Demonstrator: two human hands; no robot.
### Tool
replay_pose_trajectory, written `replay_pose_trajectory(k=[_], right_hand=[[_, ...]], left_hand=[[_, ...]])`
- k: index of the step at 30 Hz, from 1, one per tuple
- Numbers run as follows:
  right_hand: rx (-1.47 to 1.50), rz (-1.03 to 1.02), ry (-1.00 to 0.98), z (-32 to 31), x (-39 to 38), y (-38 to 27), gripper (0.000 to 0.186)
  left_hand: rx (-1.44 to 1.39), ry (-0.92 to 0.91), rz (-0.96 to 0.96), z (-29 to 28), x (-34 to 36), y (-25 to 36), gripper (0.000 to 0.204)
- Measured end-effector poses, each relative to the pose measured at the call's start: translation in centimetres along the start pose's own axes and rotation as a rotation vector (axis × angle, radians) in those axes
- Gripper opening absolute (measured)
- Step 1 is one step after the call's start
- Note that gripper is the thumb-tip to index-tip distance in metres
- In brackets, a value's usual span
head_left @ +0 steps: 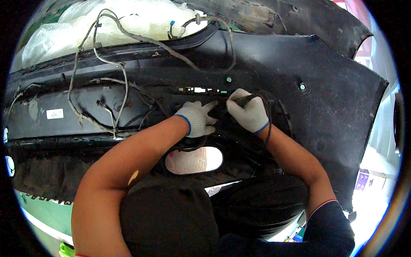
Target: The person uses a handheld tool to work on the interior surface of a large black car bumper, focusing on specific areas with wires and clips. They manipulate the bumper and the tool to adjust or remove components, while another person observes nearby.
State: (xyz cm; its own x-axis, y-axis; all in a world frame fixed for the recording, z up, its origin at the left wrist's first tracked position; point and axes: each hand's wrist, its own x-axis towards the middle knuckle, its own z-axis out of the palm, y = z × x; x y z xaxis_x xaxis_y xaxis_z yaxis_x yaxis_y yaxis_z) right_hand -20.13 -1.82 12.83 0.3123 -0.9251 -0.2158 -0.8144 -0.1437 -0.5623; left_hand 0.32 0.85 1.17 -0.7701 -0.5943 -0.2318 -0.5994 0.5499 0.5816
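Near the slots (pixel 200 90) in the black panel (pixel 274 60), held a dark corded tool (pixel 243 101) in the right hand (pixel 249 111) and rested the left hand (pixel 197 118), spread wide, against it, apparently working that spot, next requiring steady guidance.

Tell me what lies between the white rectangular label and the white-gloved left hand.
In the head view, loops of thin grey cable cross the black panel between the white rectangular label and the white-gloved left hand.
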Motion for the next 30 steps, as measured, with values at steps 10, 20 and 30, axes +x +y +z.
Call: replay_pose_trajectory(k=[10,20,30], right_hand=[[0.012,0.026,0.031,-0.5,0.0,-0.3,0.021],[-0.003,-0.008,0.033,0.2,0.0,0.5,0.023],[-0.025,-0.004,0.036,0.2,-0.1,0.3,0.023]], left_hand=[[-0.01,0.006,0.005,0.1,0.0,-0.1,0.051],[0.0,0.049,0.015,0.7,0.0,-0.3,0.051],[-0.006,0.034,0.007,0.4,-0.1,0.1,0.051]])
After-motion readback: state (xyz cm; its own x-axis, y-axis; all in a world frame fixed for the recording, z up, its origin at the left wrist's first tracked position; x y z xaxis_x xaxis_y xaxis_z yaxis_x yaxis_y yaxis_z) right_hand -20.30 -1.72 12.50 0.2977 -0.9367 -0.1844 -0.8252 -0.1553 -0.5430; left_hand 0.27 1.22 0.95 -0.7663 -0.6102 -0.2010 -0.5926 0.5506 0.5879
